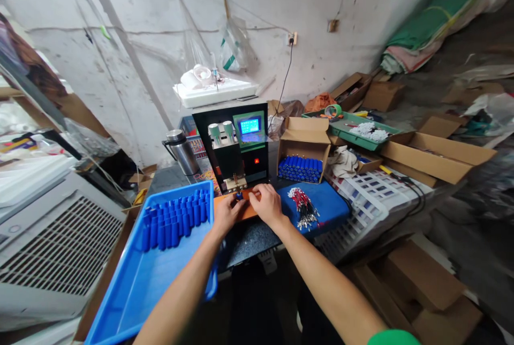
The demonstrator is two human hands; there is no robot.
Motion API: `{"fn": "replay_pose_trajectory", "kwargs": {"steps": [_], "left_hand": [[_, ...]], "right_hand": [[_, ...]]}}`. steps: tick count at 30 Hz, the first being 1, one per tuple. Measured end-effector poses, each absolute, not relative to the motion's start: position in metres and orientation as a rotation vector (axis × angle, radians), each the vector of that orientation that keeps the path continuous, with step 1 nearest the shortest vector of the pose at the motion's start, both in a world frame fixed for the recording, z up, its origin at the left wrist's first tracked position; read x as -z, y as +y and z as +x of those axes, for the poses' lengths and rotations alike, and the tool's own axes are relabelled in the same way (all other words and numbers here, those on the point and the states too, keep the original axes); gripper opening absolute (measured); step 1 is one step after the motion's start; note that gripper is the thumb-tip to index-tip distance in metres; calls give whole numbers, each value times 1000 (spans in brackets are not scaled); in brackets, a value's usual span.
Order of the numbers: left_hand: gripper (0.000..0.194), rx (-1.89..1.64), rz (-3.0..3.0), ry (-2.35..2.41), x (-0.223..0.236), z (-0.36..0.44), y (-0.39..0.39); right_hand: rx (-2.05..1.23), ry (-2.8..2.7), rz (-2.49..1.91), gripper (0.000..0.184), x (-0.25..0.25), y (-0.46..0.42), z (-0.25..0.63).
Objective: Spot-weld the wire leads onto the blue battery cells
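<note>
Positioning step, I judged: my left fingers [240, 206] pinched a blue cell [239, 195] over the orange block [248, 209], near the black machine [252, 153], right fingers [262, 190] curled alongside, hold unclear, and the next move called for steady alignment.

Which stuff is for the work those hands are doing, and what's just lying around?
Likely for the work: black machine, blue piece at its front, blue cylinders in the blue tray, wire bundle.

Probably lying about: steel jug, tape roll, hanging plastic bag.
</note>
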State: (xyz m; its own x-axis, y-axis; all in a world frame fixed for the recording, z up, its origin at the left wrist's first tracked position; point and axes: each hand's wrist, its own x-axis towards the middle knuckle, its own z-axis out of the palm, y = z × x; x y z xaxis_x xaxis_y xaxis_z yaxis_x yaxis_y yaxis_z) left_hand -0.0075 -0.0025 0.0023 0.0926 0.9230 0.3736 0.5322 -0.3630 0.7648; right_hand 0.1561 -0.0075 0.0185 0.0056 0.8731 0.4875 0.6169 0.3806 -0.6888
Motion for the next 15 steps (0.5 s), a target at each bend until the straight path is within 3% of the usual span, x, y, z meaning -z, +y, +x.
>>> {"fn": "replay_pose_trajectory", "kwargs": {"steps": [6,15], "left_hand": [[23,-1146,2004,1462,0,-7,-5],[22,-1047,2124,1353,-2,-3,-6]], "right_hand": [[-3,-1946,-1174,21,-28,-16,160],[-112,-2157,-1118,16,-30,-7,157]]}}
